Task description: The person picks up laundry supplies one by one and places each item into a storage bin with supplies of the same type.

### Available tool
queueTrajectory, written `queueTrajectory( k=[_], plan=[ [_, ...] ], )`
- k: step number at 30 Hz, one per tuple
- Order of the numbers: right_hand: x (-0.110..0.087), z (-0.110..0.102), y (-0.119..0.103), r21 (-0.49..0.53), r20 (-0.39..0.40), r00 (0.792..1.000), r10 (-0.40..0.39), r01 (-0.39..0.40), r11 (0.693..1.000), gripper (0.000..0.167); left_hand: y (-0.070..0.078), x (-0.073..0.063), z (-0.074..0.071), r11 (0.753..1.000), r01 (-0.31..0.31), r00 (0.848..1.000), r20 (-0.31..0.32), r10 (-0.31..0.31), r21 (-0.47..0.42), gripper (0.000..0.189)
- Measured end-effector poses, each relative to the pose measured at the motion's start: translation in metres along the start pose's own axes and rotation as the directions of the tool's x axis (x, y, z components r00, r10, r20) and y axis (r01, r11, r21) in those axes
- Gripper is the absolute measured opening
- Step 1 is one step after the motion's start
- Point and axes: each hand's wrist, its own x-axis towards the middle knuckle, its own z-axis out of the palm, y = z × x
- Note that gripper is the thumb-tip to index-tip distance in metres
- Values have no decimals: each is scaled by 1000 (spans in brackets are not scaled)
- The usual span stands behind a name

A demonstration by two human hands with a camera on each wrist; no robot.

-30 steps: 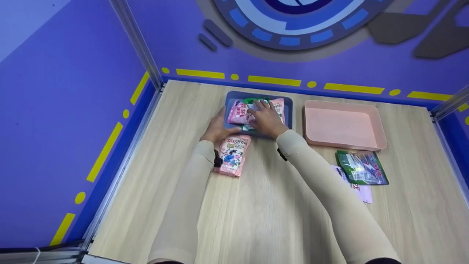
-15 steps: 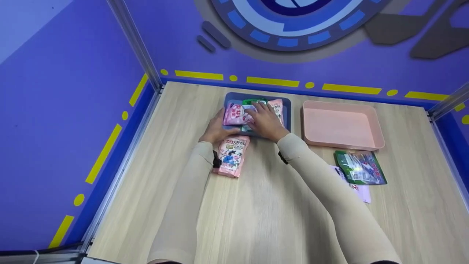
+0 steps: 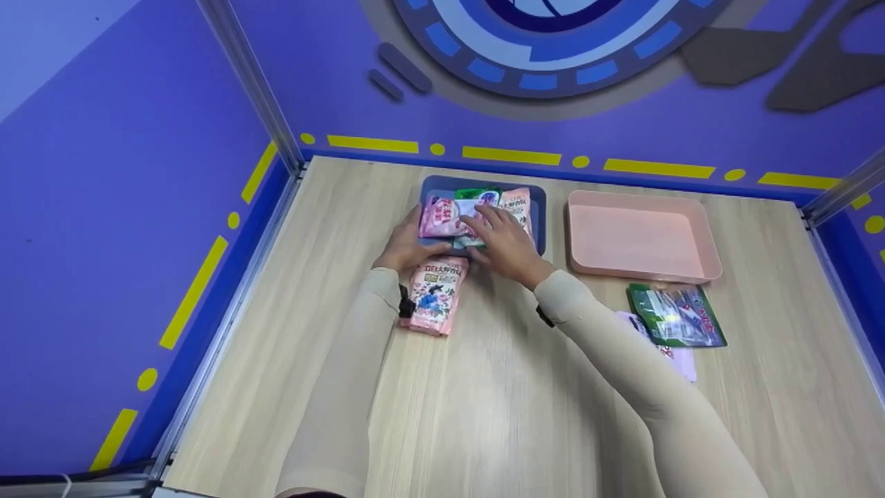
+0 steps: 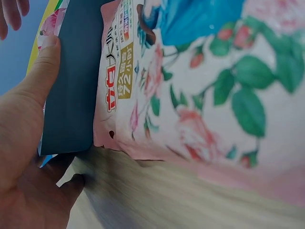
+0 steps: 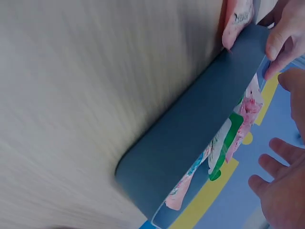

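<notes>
A dark blue-grey tray [image 3: 438, 183] holds several soft packets, among them a pink packet [image 3: 439, 220] lying across a green-edged packet [image 3: 477, 194], and a pale pink packet [image 3: 520, 204] along the right side. My left hand [image 3: 403, 245] grips the tray's front left corner, its thumb over the rim in the left wrist view. Above the packets, my right hand [image 3: 508, 245] is spread with loose fingers; the right wrist view shows this hand [image 5: 286, 181] apart from the tray wall [image 5: 186, 129]. Against the tray's front lies a pink flowered packet [image 3: 437, 297], near my left wrist.
To the right stands a pink tray [image 3: 643, 238] with nothing in it. A green-edged packet [image 3: 677, 315] lies in front of it, partly covering a lilac packet [image 3: 683, 361]. Blue-purple panels [image 3: 484, 124] border the wooden table [image 3: 511, 394] at the back and sides.
My right hand has drawn back slightly toward the tray's front right, uncovering more of the packets. My left hand keeps its grip on the tray corner. The packets stay in place.
</notes>
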Motion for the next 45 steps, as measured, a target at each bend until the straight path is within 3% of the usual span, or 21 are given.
queueTrajectory(
  k=[7,15,26,36,45],
  plan=[
    [-19,3,-5,18,-11,998,-60,60,998,66,2,-2,-3,999,52,999,6,-52,-4,118],
    [-35,8,-16,-19,-5,994,-111,111,994,70,1,-2,-3,1000,12,1000,0,-12,11,117],
    [-54,13,-23,-8,29,987,-157,157,988,79,1,-2,-2,998,21,1000,11,-22,64,118],
    [-67,19,-25,8,79,981,-175,175,985,85,0,0,-1,999,-15,1000,10,15,30,118],
    [-71,27,-34,17,-10,968,-251,251,968,78,1,-1,0,1000,29,1000,11,-29,7,119]
  ],
)
